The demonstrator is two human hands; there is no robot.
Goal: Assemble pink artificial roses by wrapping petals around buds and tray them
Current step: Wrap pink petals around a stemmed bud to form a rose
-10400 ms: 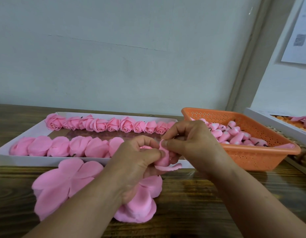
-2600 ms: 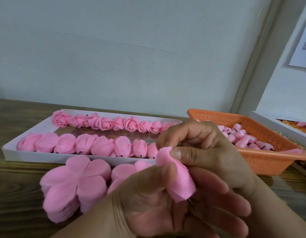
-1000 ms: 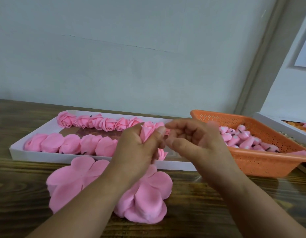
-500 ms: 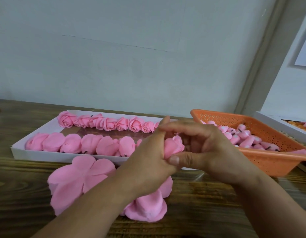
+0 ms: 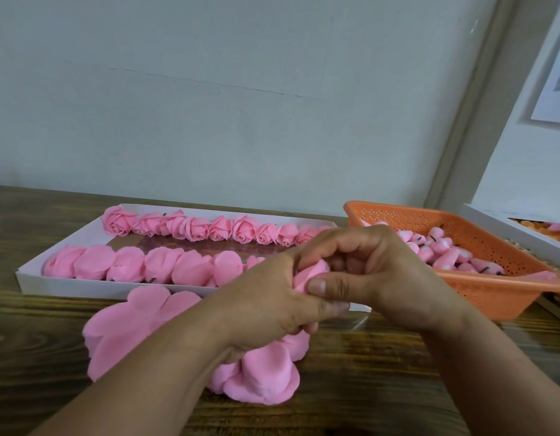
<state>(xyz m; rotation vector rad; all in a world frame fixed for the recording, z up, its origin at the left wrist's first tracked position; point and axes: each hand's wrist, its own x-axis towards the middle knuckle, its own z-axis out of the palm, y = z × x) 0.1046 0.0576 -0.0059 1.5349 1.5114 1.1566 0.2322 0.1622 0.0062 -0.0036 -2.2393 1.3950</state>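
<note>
While both hands, left hand (image 5: 272, 297) and right hand (image 5: 376, 272), pinching one rose (image 5: 310, 275) over front wall of white tray (image 5: 30, 283) with two rose rows; buds (image 5: 445, 256) in orange basket (image 5: 492, 291) at right edge of tabletop (image 5: 382, 388)

2 hands (image 5: 272, 297), 1 white tray (image 5: 30, 278), 1 orange basket (image 5: 492, 297), 2 petal stacks (image 5: 131, 322).

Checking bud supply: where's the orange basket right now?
Head view, right side of the wooden table: the orange basket sits just right of the white tray, behind the right hand.
</note>
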